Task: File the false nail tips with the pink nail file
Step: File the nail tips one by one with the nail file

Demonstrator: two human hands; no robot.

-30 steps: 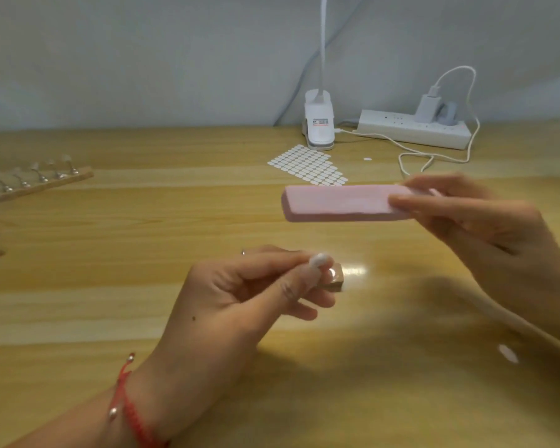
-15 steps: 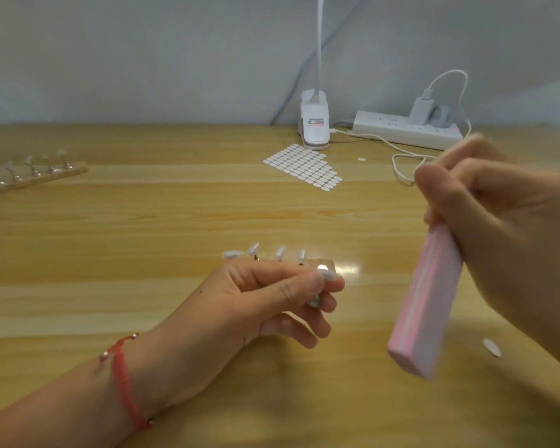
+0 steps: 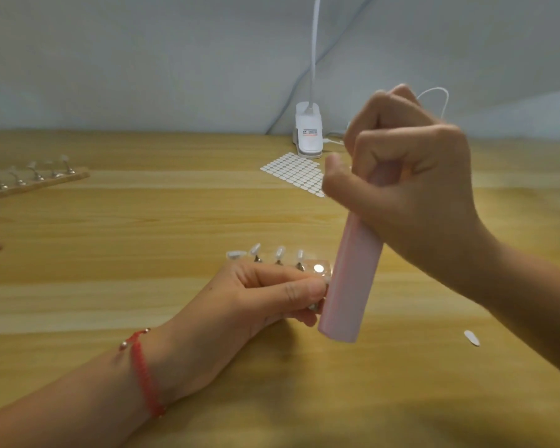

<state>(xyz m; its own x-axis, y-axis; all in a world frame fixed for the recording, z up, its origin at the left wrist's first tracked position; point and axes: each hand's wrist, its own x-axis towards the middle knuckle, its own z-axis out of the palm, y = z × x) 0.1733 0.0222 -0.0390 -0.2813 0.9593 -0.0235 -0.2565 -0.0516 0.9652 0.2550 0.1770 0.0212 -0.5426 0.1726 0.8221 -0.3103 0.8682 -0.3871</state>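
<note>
Stood at the filing step. Clenched the pink nail file point(image 3: 353, 279) upright in the right hand point(image 3: 411, 182). Pinched one false nail tip point(image 3: 326, 280), mostly hidden, in the left hand point(image 3: 256, 299) against the file's side, toward the table's point(image 3: 110, 237) near edge, beside the other tips point(image 3: 279, 252). Called next for short, light strokes.

Blocked just beyond the left fingers point(image 3: 291, 291) by a row of false nail tips point(image 3: 278, 253); shut off at the fingertips by the pink nail file point(image 3: 349, 286). Open over bare table point(image 3: 126, 240) leftward. Behind the right fingers point(image 3: 379, 150), sticker sheet point(image 3: 291, 171) and lamp clamp point(image 3: 308, 134).
</note>
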